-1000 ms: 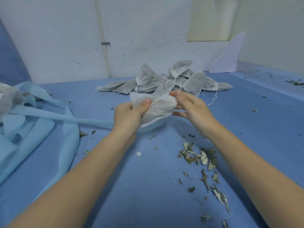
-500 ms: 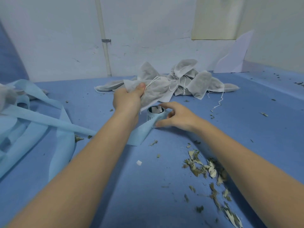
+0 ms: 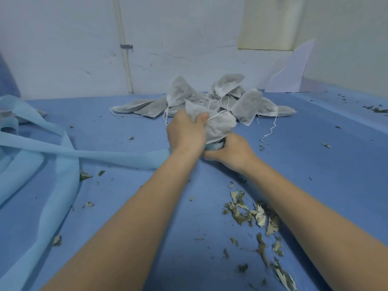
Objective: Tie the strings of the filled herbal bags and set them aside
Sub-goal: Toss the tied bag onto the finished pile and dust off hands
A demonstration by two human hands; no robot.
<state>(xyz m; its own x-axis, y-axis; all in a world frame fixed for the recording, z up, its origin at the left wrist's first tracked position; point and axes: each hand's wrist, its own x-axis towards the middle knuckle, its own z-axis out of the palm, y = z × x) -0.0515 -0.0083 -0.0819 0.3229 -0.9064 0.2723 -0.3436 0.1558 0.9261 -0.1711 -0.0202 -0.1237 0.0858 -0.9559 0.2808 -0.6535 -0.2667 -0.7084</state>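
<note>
Gripping filled grey mesh herbal bag [image 3: 218,127], left hand [image 3: 185,133] pinches its neck; right hand [image 3: 230,152] seemingly clasps something beneath. Keep neck bunched while knotting white string [image 3: 216,116].

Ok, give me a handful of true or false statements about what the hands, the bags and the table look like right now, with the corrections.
1. The left hand grips a filled herbal bag at its gathered neck. True.
2. The right hand is lifted high above the table. False: it is low on the blue table, under the held bag, around a small, mostly hidden object.
3. A pile of filled bags lies beyond the hands, near the wall. True.
4. The dried leaves are scattered by the left forearm. False: most lie by the right forearm.
5. A light blue fabric strip runs across the table to the left. True.
</note>
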